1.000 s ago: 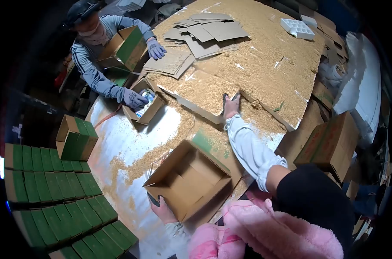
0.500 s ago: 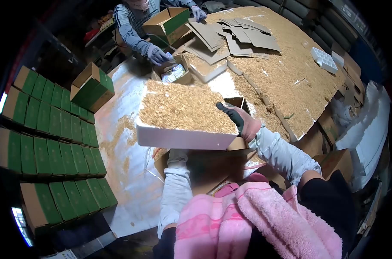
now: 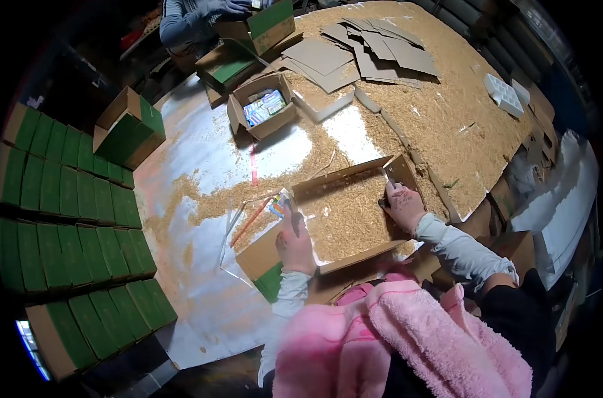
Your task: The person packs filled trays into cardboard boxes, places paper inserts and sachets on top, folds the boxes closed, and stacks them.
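A white foam tray [image 3: 312, 247] full of wood shavings [image 3: 351, 215] lies level inside an open cardboard box [image 3: 362, 257], its rim showing at the left. My left hand [image 3: 295, 242], in a stained glove, is closed on the tray's left end, thumb pointing away from me. At the opposite end my right hand [image 3: 404, 207] reaches over the box wall and grips the tray, its dark fingertips inside. An open flap [image 3: 261, 255] with a green outer side spreads out beneath my left hand.
A carton [image 3: 265, 129] with small colourful packets stands farther back. Green boxes [image 3: 62, 199] are stacked in rows at left, near another open box [image 3: 130, 136]. Cardboard sheets [image 3: 381, 50] lie on the shavings. A co-worker's gloved hand [image 3: 228, 8] is above a green carton [image 3: 268, 30].
The tray of shavings has come down from above the table into the cardboard box, with both my hands on it. The co-worker's hands have moved from the packet carton to the green carton.
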A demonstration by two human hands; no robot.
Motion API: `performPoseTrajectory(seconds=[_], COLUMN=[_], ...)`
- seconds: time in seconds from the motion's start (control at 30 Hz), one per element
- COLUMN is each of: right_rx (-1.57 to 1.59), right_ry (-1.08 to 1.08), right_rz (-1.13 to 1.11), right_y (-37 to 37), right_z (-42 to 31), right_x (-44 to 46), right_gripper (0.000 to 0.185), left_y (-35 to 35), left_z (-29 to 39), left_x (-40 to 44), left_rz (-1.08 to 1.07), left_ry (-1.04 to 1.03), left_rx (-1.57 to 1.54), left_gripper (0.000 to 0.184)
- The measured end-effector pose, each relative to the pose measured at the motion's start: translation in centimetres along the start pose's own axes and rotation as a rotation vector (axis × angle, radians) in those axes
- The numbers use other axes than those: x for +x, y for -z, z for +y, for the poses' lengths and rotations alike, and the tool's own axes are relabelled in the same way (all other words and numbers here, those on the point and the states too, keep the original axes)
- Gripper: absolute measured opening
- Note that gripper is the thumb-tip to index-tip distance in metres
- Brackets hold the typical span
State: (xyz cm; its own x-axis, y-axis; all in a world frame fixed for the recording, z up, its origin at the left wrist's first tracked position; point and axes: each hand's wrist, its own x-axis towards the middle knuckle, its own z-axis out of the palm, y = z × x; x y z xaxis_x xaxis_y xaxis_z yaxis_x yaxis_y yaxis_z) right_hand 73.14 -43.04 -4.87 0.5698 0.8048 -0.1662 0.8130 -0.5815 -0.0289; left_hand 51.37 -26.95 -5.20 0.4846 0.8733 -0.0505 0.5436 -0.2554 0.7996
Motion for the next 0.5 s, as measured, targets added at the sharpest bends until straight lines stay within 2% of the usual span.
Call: performPoseTrajectory(seconds=[0.03,0.07,0.13,0.17,0.2,0.23,0.27,0.3,0.33,0.37,0.4,0.47,0.5], right_rx=[-0.259,-0.342,-0.326,-0.143,0.054,0.203,0.178,0.214,0.180,0.068,0.052,-0.062,-0.048], right_ry=[0.112,0.188,0.328,0.448,0.565,0.568,0.512,0.446,0.339,0.234,0.056,-0.101,-0.117], right_rz=[0.082,0.034,0.039,0.115,0.180,0.185,0.237,0.311,0.321,0.322,0.203,0.246,0.188], right_y=[-0.5,0.0,4.1,7.1,10.0,12.4,13.4,13.4,12.0,9.8,8.1,4.2,3.8], right_z=[-0.4,-0.4,-0.9,-1.0,-1.5,-1.6,-1.2,-0.4,0.6,2.3,3.3,4.9,4.7], right_x=[-0.1,-0.1,0.5,2.2,4.2,7.7,12.5,18.5,25.3,32.5,38.9,47.9,49.4], right_gripper=[0.017,0.015,0.018,0.020,0.023,0.031,0.036,0.041,0.048,0.060,0.078,0.090,0.094], left_y=[0.6,1.3,2.8,3.6,4.1,3.8,2.7,1.1,-0.2,-3.1,-5.8,-8.3,-9.3], left_z=[0.5,1.5,0.9,1.1,2.2,2.6,2.4,2.9,4.2,2.2,-0.5,-0.8,-1.4], left_x=[0.1,0.5,3.5,6.6,10.2,14.7,20.1,25.2,29.9,35.2,39.5,43.0,43.8], left_rz=[-0.053,-0.104,-0.002,0.040,0.050,0.051,0.024,0.007,-0.106,-0.076,-0.046,-0.258,-0.356], left_ry=[0.036,0.069,-0.062,-0.149,-0.107,-0.146,-0.237,-0.220,-0.104,-0.248,-0.395,-0.237,-0.205], left_rx=[0.082,0.161,0.062,0.143,0.114,0.073,0.003,0.075,0.309,0.375,0.444,0.859,0.961], left_gripper=[0.046,0.045,0.037,0.034,0.030,0.027,0.027,0.028,0.037,0.044,0.053,0.065,0.066])
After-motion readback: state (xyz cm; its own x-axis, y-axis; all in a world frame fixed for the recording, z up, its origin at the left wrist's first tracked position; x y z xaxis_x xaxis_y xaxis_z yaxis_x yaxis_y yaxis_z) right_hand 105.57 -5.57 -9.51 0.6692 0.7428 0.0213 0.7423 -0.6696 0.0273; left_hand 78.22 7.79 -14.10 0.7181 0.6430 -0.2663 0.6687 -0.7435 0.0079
